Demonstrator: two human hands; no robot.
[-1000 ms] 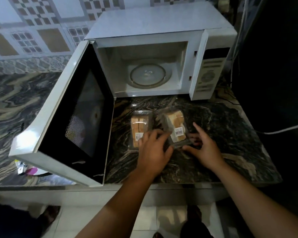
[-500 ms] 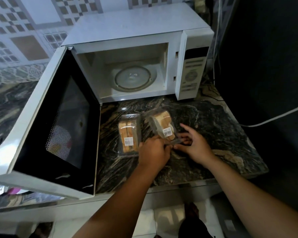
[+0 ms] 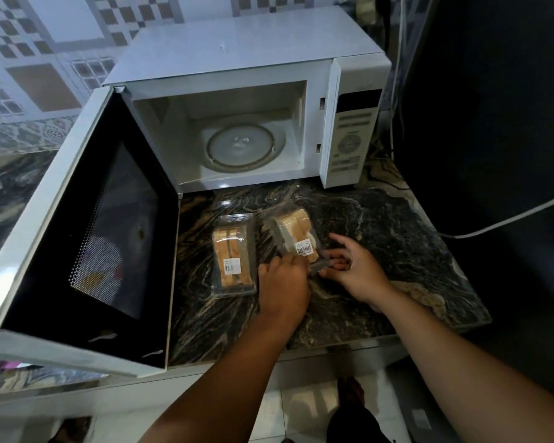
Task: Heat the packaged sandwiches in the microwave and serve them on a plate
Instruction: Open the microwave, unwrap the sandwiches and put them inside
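Note:
Two clear plastic sandwich packs lie on the dark marble counter (image 3: 381,251) in front of the white microwave (image 3: 247,55). The left sandwich pack (image 3: 234,254) lies flat, untouched. The right sandwich pack (image 3: 296,235) is tilted, its near end held by both hands. My left hand (image 3: 283,284) grips its near left corner. My right hand (image 3: 354,270) pinches its near right edge with curled fingers. The microwave door (image 3: 87,225) stands wide open to the left, and the glass turntable (image 3: 240,147) inside is bare.
The microwave's control panel (image 3: 352,135) faces front at the right. A white cable (image 3: 506,219) runs across the dark area at right. The counter's front edge lies just under my forearms. Patterned wall tiles fill the back left.
The view has drifted so the microwave sits lower in frame. Both hands have closed in on the near end of the right pack and stay there.

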